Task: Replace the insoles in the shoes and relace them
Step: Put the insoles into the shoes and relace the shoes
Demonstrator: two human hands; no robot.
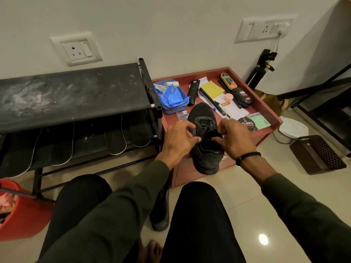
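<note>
A rack stands at the left, with insoles lying on its lower shelf. Next to it a black shoe rests on a red tray, heel toward the person and overhanging the near edge. The left hand has its fingers curled against the shoe's left side at the lacing, pinching there; the lace itself is too dark to make out. The right hand does the same on the right side, fingers bent, thumb and forefinger together at the eyelets. A second shoe lies on the floor between the knees.
</note>
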